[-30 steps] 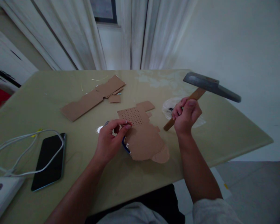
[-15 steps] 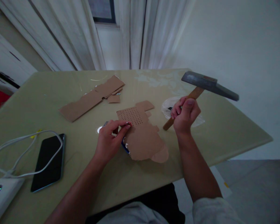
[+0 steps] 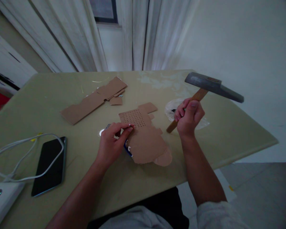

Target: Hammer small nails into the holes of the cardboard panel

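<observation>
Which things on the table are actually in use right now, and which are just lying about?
In use:
right hand gripping the hammer, raised
left hand pinching something small at the perforated cardboard

Lying about:
phone
white cable
cardboard strip
plastic bag

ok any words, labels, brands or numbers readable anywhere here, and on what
None can be read.
The hammer in the right hand shows no marking.
The perforated cardboard by the left hand has only a grid of holes.
The phone screen is dark.
The white device bears a round button, without legible text.
</observation>
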A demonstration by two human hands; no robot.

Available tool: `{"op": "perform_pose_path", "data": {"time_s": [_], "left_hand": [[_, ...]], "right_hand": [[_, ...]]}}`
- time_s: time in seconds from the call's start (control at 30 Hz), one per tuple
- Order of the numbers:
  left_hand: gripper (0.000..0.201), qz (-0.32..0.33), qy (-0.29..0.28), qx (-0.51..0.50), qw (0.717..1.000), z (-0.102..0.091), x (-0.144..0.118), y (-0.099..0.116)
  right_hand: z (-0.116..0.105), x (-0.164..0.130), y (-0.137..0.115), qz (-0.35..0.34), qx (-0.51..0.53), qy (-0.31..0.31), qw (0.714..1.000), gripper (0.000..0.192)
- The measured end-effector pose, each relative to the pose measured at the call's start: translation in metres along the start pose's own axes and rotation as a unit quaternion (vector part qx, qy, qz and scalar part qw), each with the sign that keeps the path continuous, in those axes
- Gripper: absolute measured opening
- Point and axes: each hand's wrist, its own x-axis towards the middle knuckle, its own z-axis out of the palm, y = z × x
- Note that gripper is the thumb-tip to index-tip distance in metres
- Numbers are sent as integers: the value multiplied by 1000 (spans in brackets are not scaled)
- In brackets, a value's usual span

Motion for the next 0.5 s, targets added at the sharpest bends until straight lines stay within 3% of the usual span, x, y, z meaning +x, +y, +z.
{"op": "perform_pose_path", "data": {"time_s": [0.23,0.5], "left_hand": [[18,-49,-4,-16,999,-1,2,-1],[13,-22,-8,-20,1000,0,1,-1]], "right_hand": [[0,1,1,-2,-24,-2,1000,63],[1,1,-1,-3,-8,0,1000,62]]}}
